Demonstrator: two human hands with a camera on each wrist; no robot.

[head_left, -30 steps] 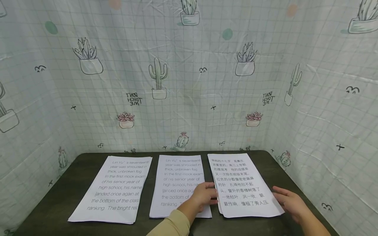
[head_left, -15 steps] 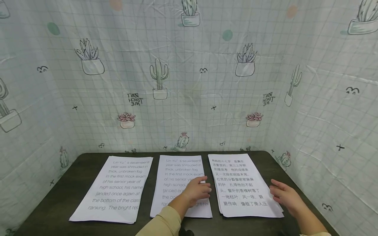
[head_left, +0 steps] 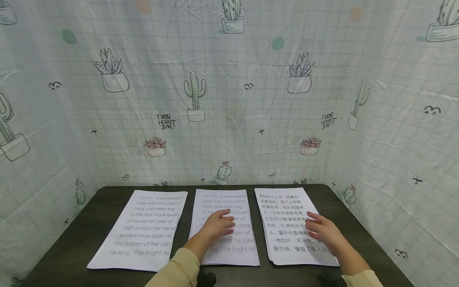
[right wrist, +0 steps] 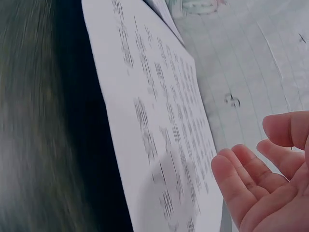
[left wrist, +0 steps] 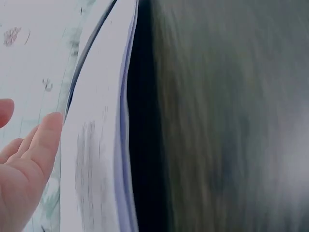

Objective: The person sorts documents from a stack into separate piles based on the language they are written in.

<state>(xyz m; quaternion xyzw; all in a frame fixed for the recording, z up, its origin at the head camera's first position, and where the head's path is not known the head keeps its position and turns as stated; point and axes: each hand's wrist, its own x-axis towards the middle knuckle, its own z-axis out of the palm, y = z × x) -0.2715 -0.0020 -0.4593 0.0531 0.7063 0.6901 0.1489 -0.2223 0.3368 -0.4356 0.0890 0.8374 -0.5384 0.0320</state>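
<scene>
Cactus-print curtain (head_left: 233,99) with a grid pattern, behind you and along both sides. Dark table (head_left: 61,247) in front of you, three paper piles in a row on it. Left stack (head_left: 141,229): English print, well apart from your hands. Right stack (head_left: 285,223): Chinese print, lower sheets peeking out along its left edge. Middle stack (head_left: 242,235): English print, upright to you.

Your sleeves are pale yellow: left sleeve (head_left: 177,267) comes in by the middle stack's near left corner, right sleeve (head_left: 362,279) at the bottom edge, right of the right stack.

Your left hand (head_left: 216,226) is over the middle stack, covering part of the text; fingers relaxed, thumb well off them. Your right hand (head_left: 324,231) is at the right stack's right edge, fingertips over the print, palm reaching past the edge; fingers loose and slightly bent, thumb apart. Wrist views put both hands raised off the sheets, a soft shadow on the right stack.

Smallest: a dark rounded object (head_left: 206,279) beside your left sleeve, cut off by the frame, can't tell what.
</scene>
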